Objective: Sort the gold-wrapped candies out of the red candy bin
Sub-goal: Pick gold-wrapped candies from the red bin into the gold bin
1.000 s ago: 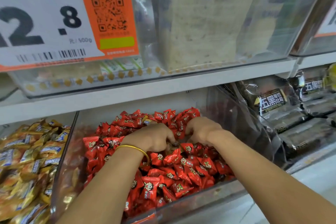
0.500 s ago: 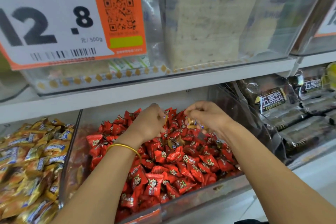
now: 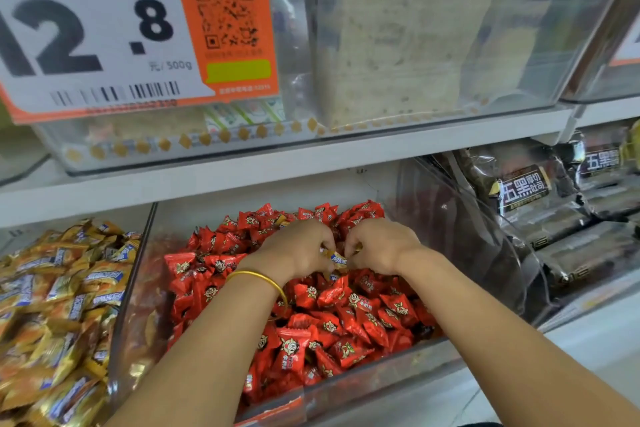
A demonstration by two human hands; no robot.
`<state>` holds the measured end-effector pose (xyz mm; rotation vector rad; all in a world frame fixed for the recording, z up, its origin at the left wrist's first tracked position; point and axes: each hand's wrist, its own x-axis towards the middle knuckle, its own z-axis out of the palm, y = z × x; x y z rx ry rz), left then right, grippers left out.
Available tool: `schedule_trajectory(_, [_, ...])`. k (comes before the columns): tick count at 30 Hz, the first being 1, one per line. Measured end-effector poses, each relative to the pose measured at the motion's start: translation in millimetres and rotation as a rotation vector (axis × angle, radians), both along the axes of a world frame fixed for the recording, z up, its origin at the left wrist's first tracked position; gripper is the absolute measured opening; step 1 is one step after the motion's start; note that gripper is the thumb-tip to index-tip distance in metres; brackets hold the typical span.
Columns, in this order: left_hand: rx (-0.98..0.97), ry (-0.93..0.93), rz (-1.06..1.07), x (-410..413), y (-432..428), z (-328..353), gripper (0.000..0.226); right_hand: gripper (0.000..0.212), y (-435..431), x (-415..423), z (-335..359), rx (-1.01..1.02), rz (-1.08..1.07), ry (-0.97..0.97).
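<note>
a second earlier we saw both hands knuckle-down in the red candies [image 3: 346,315], digging. half a second on they had come up out of the heap with something gold pinched at the fingertips. at this moment we found the left hand [image 3: 298,250] and the right hand [image 3: 381,246] drawn close together, low over the back middle of the red candy bin [image 3: 138,288]. a gold-wrapped candy [image 3: 337,258] sat between them. the left hand's curled fingers gripped it, and the right hand's fingers pinched in at it too, with a glint of gold at their tips. whether each hand held its own piece, we could not tell. we judged the find made but the sort unfinished: the candy was free of the heap yet hung above the red bin, and the gold candy bin [image 3: 62,305] lay just beside it on the left.
</note>
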<state>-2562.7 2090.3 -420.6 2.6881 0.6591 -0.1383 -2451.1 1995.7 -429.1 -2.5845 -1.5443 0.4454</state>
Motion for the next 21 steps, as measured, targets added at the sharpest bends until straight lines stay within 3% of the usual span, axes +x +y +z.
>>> schedule_trajectory(5, [0.055, 0.094, 0.026, 8, -2, -9, 0.038, 0.008, -10, 9, 2, 0.098, -0.100, 0.104])
schedule_trajectory(12, [-0.012, 0.052, 0.018, 10, -2, -18, 0.014, 0.023, -22, 17, 7, 0.338, -0.315, 0.172])
schedule_trajectory(21, [0.107, 0.246, -0.106, 18, -6, -22, 0.081, 0.027, -25, 13, 6, 0.407, -0.349, 0.305])
